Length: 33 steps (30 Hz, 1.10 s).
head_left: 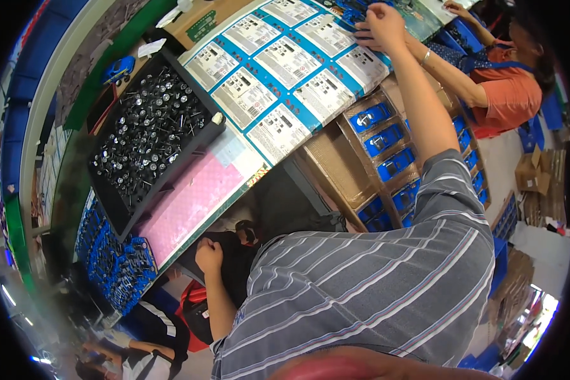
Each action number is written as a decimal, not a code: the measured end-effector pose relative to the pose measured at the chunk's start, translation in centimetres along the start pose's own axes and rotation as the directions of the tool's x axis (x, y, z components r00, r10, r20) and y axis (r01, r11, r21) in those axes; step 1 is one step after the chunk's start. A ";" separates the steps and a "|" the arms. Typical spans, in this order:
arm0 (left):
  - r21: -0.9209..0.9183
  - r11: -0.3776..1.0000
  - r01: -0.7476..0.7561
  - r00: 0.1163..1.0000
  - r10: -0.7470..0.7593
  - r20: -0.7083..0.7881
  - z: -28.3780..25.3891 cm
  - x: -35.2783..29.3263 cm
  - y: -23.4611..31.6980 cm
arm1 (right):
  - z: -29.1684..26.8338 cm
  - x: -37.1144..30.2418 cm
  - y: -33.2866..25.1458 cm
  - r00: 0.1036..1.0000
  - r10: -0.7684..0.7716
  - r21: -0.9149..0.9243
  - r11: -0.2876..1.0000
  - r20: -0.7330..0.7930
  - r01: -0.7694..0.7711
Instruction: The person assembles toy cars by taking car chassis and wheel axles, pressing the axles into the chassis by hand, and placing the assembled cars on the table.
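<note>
My left hand is low at the left, beside dark cloth and below the table edge. Its fingers are curled in, and whatever they might hold is hidden. My right hand reaches far out to the top of the table, fingers bent together, close to a cluster of blue plastic parts. I cannot make out what is in its fingers. A co-worker's hand, partly behind my wrist, lies by the printed sheet, which has blue borders and white panels.
A black tray heaped with small wheels on axles stands on the table's left. Blue parts lie below it. At the right, a divided cardboard box holds several blue toy car bodies. A co-worker in an orange top stands across.
</note>
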<state>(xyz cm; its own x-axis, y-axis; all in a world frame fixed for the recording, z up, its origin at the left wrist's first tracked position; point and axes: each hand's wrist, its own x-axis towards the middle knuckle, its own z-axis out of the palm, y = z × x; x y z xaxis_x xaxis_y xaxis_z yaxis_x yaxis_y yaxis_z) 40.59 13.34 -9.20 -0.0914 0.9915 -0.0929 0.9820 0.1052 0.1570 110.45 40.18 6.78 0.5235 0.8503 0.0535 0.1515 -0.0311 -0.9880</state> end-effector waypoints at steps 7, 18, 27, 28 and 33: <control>-0.050 0.999 0.009 1.000 -0.009 0.010 -0.8 0.7 1.5 | 0.7 8.2 -0.1 0.970 -0.153 -0.875 0.422 0.188 0.236; -0.631 0.760 -0.154 0.987 0.152 -0.059 -5.8 -1.0 8.5 | 0.0 -1.8 4.2 0.878 -0.442 -0.806 0.443 0.184 0.392; -0.988 0.152 -0.030 0.954 0.299 0.017 -9.1 1.2 17.5 | 13.3 -24.0 -6.9 0.880 0.002 -0.216 0.970 0.475 0.114; -0.989 0.147 -0.025 0.950 0.313 0.022 -9.6 1.3 18.3 | 14.8 -26.7 -7.3 0.784 -0.222 -0.103 0.934 0.580 0.341; -0.909 -0.382 0.169 0.982 0.148 0.120 -10.4 2.1 18.9 | 20.6 -31.4 -11.3 0.349 -0.493 0.196 0.758 0.797 0.622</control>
<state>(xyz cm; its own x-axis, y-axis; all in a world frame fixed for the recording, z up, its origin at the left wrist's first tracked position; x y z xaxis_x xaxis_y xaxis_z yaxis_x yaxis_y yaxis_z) 57.27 18.24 3.76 0.0752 0.9797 -0.1860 -0.5409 0.1968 0.8178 74.99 24.66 13.26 -0.5605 0.7307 0.3898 0.2762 0.6086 -0.7438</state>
